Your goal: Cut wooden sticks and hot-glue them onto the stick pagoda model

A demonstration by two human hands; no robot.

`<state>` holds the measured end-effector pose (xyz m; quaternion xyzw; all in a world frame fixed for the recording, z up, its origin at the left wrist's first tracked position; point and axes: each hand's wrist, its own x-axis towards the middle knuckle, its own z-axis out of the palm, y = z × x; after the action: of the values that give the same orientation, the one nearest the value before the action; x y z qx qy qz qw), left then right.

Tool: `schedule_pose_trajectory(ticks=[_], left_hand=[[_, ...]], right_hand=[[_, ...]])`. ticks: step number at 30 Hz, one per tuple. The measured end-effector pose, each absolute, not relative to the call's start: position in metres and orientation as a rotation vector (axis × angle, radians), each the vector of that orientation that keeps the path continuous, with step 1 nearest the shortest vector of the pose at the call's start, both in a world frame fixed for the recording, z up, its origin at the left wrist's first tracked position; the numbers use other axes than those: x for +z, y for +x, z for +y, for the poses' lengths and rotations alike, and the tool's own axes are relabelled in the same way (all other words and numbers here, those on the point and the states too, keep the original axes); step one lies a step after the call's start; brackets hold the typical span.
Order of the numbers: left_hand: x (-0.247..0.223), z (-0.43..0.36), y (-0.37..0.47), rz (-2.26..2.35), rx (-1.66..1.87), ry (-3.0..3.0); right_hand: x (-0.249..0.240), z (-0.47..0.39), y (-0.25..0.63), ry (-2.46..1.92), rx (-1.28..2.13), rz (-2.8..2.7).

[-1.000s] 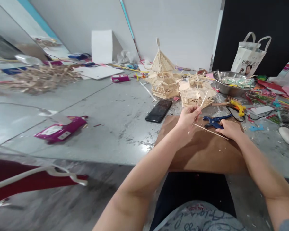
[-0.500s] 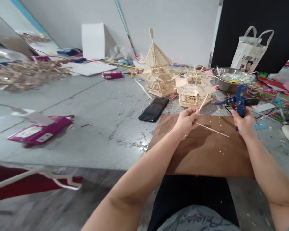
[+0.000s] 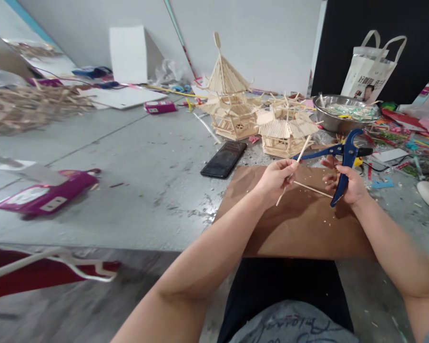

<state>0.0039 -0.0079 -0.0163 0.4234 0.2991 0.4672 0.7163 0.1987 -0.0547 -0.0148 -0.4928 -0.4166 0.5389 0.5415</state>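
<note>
As its long axis slants from near left to far right, the thin wooden stick (image 3: 305, 147) juts out at both ends of the left hand (image 3: 279, 179), whose thumb and fingers pinch it above the brown sheet (image 3: 289, 233). Beside it, the right hand (image 3: 353, 186) holds one handle of the blue cutter (image 3: 349, 158) between thumb and palm, fingers loosely spread, the other handle pointing left toward the stick.
</note>
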Motion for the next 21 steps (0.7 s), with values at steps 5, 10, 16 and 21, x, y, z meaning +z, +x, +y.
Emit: schedule_pose_trajectory(ticks=[5, 10, 16, 21], left_hand=[[-0.012, -0.007, 0.0, 0.657, 1.085, 0.935], [-0.017, -0.007, 0.002, 0.6, 1.087, 0.96], [-0.019, -0.007, 0.001, 0.619, 1.05, 0.987], [-0.021, -0.011, 0.003, 0.654, 0.949, 1.005]], right_hand=[[-0.014, -0.053, 0.208, -1.252, 1.249, -1.156], [-0.016, -0.053, 0.207, -1.225, 1.262, -1.119], [-0.018, -0.051, 0.204, -1.128, 1.226, -1.093], [-0.013, -0.059, 0.197, -1.201, 1.093, -1.207]])
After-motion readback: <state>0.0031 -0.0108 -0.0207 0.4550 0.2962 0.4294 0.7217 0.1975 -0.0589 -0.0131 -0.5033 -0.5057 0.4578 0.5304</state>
